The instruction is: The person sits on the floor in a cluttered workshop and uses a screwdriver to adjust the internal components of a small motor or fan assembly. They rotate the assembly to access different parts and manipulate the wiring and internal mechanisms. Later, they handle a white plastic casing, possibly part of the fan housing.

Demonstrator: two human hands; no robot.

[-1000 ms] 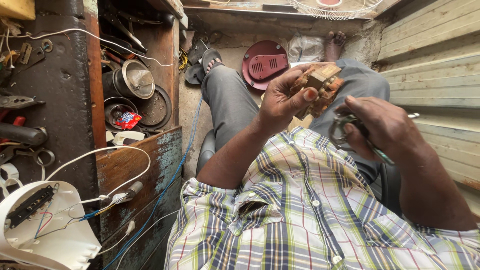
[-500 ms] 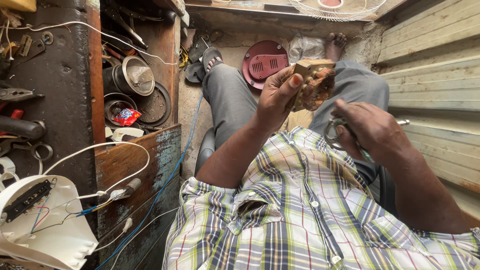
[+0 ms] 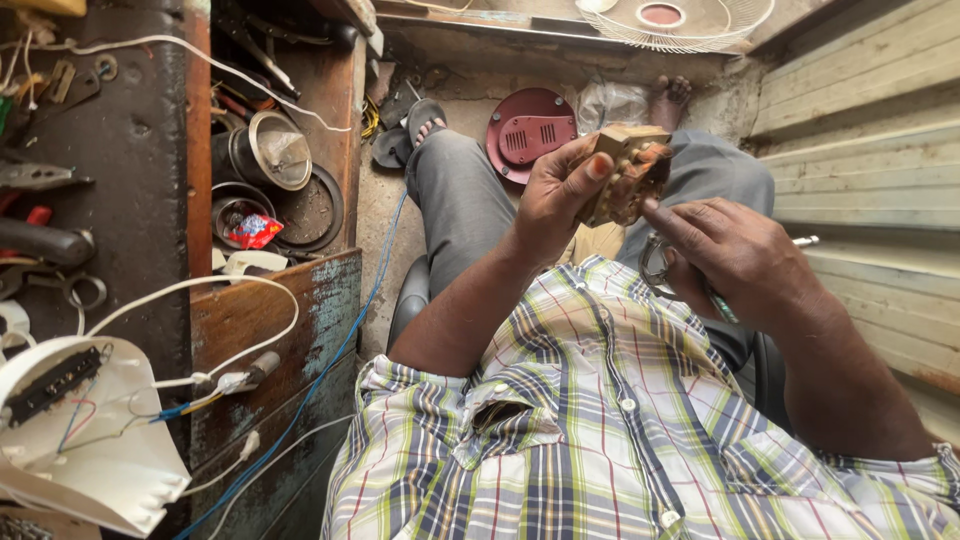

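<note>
My left hand (image 3: 558,190) grips a small tan block-shaped part with rows of contacts (image 3: 625,172), raised above my lap. My right hand (image 3: 735,255) is just right of it, its forefinger touching the part's lower edge. In the same hand I hold a metal tool with a ring-shaped handle (image 3: 655,262); a thin shaft (image 3: 805,241) sticks out to the right. I sit in a chair in a plaid shirt and grey trousers.
A dark workbench (image 3: 130,170) at left carries tools, wires and a white plastic housing (image 3: 90,440). An open drawer (image 3: 275,180) holds metal tins and lids. A maroon fan cover (image 3: 530,135), sandals and a wire fan guard (image 3: 680,22) lie on the floor. Wooden planks (image 3: 860,150) stand at right.
My left hand has turned the tan part and lowered it slightly. My right hand has moved up and left, so its forefinger now reaches the part.
</note>
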